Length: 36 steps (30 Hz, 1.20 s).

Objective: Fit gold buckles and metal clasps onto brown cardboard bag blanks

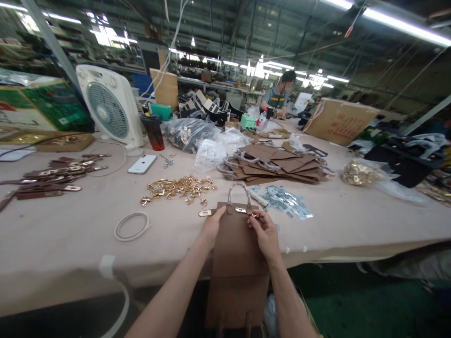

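Head view. A brown leather bag piece is draped over the near edge of the worktable, its top end lying on the table and its lower part hanging below the rim. The left hand is closed on the piece's upper left corner, thumb on top. The right hand is pinched narrowly on a small gold fitting at the upper right edge. A metal plate projects from the piece's top left, and a clear-wrapped handle arches just beyond the top edge. As judged from this arrangement, the hardware on this piece appears partly mounted, with the right-side fitting in hand. Beyond the piece lies a scatter of loose gold clasps; to the right of that scatter, a stack of brown pieces. The size of both supplies suggests much work remaining. A co-worker is seated at the far end of the worktable.
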Available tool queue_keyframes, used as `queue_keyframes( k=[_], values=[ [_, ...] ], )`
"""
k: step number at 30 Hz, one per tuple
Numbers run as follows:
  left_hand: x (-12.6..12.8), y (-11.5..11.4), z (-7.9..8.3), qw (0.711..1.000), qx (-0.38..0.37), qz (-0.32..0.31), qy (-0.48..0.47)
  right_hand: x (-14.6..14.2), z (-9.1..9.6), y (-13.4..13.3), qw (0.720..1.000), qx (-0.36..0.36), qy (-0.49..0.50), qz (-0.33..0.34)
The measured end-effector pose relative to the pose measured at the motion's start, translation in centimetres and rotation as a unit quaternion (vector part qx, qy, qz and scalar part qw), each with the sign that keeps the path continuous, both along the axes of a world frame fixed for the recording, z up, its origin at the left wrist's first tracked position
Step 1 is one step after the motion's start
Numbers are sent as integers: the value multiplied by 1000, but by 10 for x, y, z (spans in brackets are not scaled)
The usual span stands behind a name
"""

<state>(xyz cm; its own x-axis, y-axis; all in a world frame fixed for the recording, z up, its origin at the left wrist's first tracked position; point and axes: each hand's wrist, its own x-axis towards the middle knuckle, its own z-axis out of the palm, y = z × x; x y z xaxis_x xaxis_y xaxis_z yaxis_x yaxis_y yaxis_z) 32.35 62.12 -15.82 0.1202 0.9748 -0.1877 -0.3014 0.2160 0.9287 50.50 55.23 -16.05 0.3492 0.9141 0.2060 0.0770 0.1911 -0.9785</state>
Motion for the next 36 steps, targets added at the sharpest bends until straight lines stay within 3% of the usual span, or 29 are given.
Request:
queue_keyframes(
  k=[3,6,10,13,15,18,21,24,29,36],
  values=[
    [5,-11,6,992,-64,-54,-98,-5,14,8,996,40,-68,-40],
    [4,-19,11,993,-48,-51,-92,-5,31,23,981,58,-183,-43],
    [0,-24,12,996,-28,-29,-73,3,46,33,939,63,-337,33],
    [0,-24,8,997,-32,-1,-75,9,44,26,925,46,-368,79],
    [1,-23,5,995,-44,23,-82,12,36,18,938,13,-336,80],
    [1,-19,5,986,-102,38,-129,13,20,8,979,-34,-194,55],
    [-1,-15,11,955,-206,-41,-208,14,6,5,996,-46,-67,34],
    [-4,-11,18,919,-262,-128,-264,16,0,9,998,-46,-17,43],
    [-7,-6,19,899,-252,-180,-310,17,2,13,997,-47,19,65],
    [-6,-8,19,908,-232,-150,-313,7,5,17,997,-32,11,63]
  ],
)
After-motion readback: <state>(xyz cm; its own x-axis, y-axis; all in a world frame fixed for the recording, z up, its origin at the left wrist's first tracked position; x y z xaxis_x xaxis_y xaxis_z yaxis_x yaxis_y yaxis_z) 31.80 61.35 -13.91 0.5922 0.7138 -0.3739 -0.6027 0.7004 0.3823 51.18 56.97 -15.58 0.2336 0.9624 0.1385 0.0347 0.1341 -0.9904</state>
